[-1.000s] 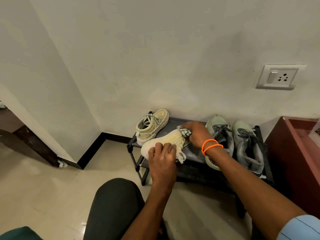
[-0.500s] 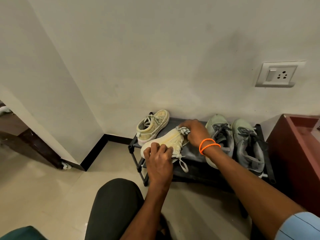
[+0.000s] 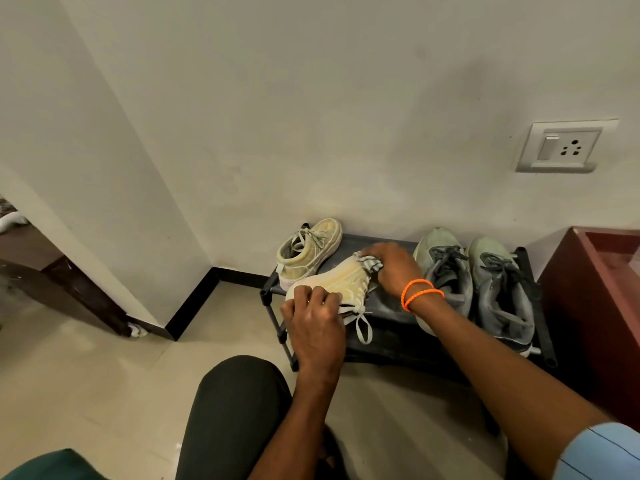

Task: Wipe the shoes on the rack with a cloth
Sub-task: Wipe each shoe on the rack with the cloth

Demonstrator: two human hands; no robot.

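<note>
A cream sneaker (image 3: 341, 284) lies on its side at the front left of the low black rack (image 3: 391, 315). My left hand (image 3: 313, 323) grips its toe end. My right hand (image 3: 393, 268), with orange bands on the wrist, holds a small grey striped cloth (image 3: 370, 263) against the sneaker's heel end. The matching cream sneaker (image 3: 310, 249) stands upright at the rack's back left. Two grey-green running shoes (image 3: 446, 271) (image 3: 502, 289) stand side by side on the right half of the rack.
The rack stands against a pale wall with a switch socket (image 3: 564, 147) above it. A dark red cabinet (image 3: 595, 306) borders the rack on the right. My knee in dark trousers (image 3: 235, 410) is in front, over a beige tiled floor. A wall corner with black skirting (image 3: 194, 303) lies left.
My right hand with the cloth has shifted slightly along the sneaker's heel end. My left hand has kept its hold on the toe, and the lace now hangs lower over the rack's front.
</note>
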